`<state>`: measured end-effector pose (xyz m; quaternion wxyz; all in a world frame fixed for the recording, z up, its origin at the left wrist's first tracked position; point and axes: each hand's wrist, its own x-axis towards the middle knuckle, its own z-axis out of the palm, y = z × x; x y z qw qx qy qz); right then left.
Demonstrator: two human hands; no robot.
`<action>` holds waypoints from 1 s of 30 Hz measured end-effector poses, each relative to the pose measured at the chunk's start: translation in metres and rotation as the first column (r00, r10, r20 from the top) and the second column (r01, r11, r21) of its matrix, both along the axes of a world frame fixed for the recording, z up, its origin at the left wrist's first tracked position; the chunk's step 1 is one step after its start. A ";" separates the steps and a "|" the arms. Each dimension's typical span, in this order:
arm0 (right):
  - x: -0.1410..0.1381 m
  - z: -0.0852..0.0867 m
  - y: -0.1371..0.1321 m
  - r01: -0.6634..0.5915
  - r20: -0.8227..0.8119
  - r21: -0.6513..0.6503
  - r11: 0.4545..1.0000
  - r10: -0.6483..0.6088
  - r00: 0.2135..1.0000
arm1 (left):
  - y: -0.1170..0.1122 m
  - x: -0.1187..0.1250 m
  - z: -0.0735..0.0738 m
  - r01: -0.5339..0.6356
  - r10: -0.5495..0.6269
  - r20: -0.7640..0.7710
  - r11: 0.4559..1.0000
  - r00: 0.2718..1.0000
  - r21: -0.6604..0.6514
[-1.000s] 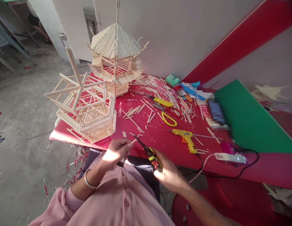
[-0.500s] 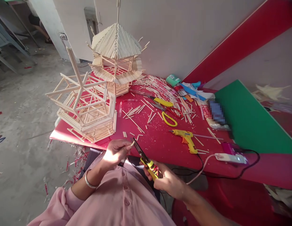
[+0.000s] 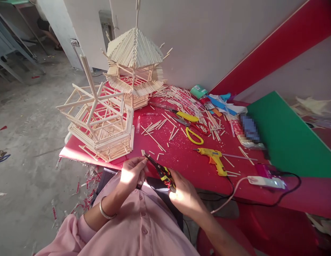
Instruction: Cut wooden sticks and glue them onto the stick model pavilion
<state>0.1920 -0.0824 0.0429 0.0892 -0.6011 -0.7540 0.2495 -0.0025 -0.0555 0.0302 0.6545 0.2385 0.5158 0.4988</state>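
My left hand pinches a short wooden stick between thumb and fingers; most of it is hidden, only a bit of its tip showing. In my right hand is a pair of snips with dark blades and yellow, black and red handles. The blade tips meet the stick right at my left fingertips. Just beyond them, short cut stick pieces lie on the red tabletop. Left of these stands an unroofed hexagonal stick frame, apart from my hands.
A roofed stick pagoda stands at the back. Loose sticks are heaped beside it, with yellow-handled scissors nearer. A yellow glue gun, power strip with cables, and green board are at right.
The snips have moved up and left, and their blades, spread before, have come together at the stick. Less of the stick shows. The whole view has shifted slightly.
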 end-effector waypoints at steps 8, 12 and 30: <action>0.011 0.006 0.008 0.082 0.019 -0.066 0.994 -0.081 0.997 | 0.002 -0.008 -0.008 0.074 -0.039 -0.408 0.995 0.912 0.072; 0.007 0.008 0.016 0.098 0.242 -0.082 0.992 -0.076 0.967 | 0.000 -0.011 -0.017 0.177 0.022 -0.625 0.951 0.780 0.254; 0.048 -0.025 0.011 0.230 0.472 0.423 0.876 -0.430 0.769 | 0.017 -0.014 -0.030 0.168 0.309 -0.745 0.856 0.591 0.489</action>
